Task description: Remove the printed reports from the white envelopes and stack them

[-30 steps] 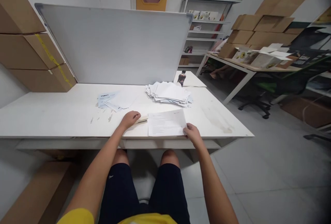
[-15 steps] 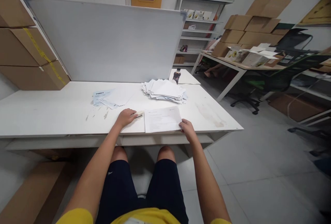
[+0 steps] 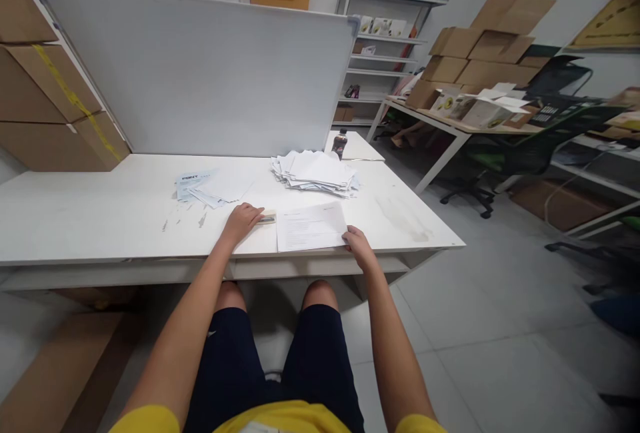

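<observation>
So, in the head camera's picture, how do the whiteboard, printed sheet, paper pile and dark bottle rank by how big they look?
1. Whiteboard
2. Paper pile and printed sheet: too alike to rank
3. Dark bottle

I cannot read the tiny lines on the printed sheet (image 3: 311, 228), my left hand (image 3: 242, 222) just left of that sheet covers part of a small pale object (image 3: 269, 218), and far left of the sheet the cardboard boxes (image 3: 37, 86) are cut off.

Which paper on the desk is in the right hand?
The printed sheet at the front, its right edge in the right hand; the thick pile and loose papers lie farther back, untouched.
</observation>
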Available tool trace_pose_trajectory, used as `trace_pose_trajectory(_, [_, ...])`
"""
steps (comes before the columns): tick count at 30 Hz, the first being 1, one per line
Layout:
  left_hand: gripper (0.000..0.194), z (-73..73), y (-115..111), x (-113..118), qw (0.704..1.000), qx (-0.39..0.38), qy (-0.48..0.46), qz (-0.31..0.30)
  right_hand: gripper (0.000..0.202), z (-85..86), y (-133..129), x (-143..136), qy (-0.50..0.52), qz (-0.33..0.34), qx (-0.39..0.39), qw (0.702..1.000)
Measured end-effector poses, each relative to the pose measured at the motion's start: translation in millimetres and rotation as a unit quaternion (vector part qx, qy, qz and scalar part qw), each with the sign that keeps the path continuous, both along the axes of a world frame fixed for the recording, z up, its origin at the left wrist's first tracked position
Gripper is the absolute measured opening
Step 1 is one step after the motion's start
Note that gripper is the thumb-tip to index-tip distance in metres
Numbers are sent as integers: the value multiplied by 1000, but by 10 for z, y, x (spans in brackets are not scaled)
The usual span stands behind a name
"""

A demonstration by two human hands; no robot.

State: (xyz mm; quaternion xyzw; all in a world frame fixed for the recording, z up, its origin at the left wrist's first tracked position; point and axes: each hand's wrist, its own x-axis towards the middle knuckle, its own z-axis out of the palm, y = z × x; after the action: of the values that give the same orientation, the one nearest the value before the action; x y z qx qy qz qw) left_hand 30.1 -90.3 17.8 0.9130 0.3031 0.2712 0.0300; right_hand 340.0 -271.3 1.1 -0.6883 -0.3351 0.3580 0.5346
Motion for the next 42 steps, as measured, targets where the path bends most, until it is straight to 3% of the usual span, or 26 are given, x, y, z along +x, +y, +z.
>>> trace_pose_trajectory(13, [34,28,-38,26,998,-44,-45,-20,13,-68,-27,-1,-74,40,9,996])
trace_pose_trajectory(19, [35,69,-87,40,998,-37,-35,-37,13,-47,21,-46,-217,72,6,974])
trace_pose_trajectory(27, [34,90,-159,63,997,-11,-9,-74,27,-98,273,-216,-94,70,9,993])
trace_pose_trajectory(33, [39,72,-240,42,996,-18,0,-92,28,-144,212,-207,-63,38,36,997])
trace_pose_trajectory(37, [44,-13,-363,118,999,-23,9,-45,28,-142,149,-234,-71,-5,50,996])
trace_pose_trajectory(42, [47,-40,-512,245,999,-35,16,30,28,-111,143,-250,-78,0,47,996])
